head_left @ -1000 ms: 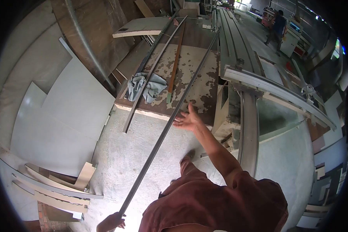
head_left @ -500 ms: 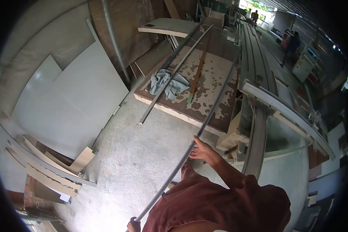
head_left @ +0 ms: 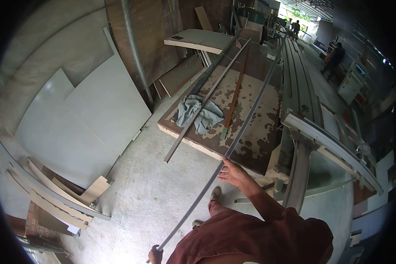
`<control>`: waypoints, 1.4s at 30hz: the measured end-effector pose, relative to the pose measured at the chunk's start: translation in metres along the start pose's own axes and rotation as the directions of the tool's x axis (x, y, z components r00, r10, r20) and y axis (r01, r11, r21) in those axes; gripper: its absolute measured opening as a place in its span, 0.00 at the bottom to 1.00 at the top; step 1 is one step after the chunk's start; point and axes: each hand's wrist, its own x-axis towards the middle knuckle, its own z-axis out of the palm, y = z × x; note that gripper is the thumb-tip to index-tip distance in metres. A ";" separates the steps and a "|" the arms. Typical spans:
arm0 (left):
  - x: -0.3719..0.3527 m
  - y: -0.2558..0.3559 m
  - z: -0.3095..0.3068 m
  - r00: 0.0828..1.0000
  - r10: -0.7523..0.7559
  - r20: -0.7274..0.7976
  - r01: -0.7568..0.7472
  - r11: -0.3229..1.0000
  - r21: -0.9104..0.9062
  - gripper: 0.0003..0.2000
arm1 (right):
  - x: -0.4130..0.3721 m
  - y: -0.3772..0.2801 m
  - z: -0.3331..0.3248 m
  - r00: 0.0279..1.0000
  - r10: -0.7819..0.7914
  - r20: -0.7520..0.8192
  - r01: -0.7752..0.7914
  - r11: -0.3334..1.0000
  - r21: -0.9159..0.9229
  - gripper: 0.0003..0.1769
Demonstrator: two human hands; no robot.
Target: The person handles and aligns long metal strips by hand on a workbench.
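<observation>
A long, thin grey metal bar (head_left: 193, 203) runs slantwise from the bottom of the view up over a worn worktop (head_left: 244, 155). Low down, my left hand (head_left: 155, 254) is closed round its near end. Further along, my right hand (head_left: 232, 172) holds it by the worktop's front edge, thumb against the bar and fingers beneath. Left of it, a second metal bar (head_left: 179, 145) lies across the worktop, its end jutting past the front edge. A crumpled grey-blue cloth (head_left: 213, 118) lies around that bar. Between the two bars rests a brown wooden strip (head_left: 236, 97) with a green end.
Large pale panels (head_left: 105, 101) lean at the left wall, above curved offcuts (head_left: 92, 189) on the floor. A rail machine (head_left: 334, 143) with a crosswise beam stands to the right. Another person (head_left: 335, 59) stands at the back right, near a control cabinet (head_left: 353, 83).
The worktop and the things on it sit lower in view. Both of my hands still hold the bar, and my shoes now show below it.
</observation>
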 end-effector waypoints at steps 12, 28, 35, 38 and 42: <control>0.044 0.139 -0.005 0.957 -0.137 0.257 0.138 0.990 0.013 0.21 | 0.108 -0.101 0.002 0.997 -0.039 0.067 0.046 0.995 -0.093 0.26; 0.081 0.316 -0.031 0.974 -0.007 -0.227 0.034 0.993 0.116 0.14 | 0.281 -0.241 -0.040 0.999 0.051 -0.003 -0.051 0.994 -0.095 0.26; 0.107 0.382 -0.058 0.936 0.106 -0.336 -0.016 0.966 0.260 0.13 | 0.321 -0.298 -0.056 0.995 -0.001 0.100 0.004 0.999 -0.034 0.29; 0.121 0.406 -0.066 0.930 0.155 -0.333 -0.068 0.964 0.257 0.15 | 0.352 -0.312 -0.072 0.994 0.013 0.113 -0.013 1.000 -0.002 0.33; 0.134 0.429 -0.072 0.935 0.236 -0.265 -0.168 0.952 0.255 0.22 | 0.365 -0.309 -0.084 0.997 0.027 0.074 -0.037 0.989 0.145 0.42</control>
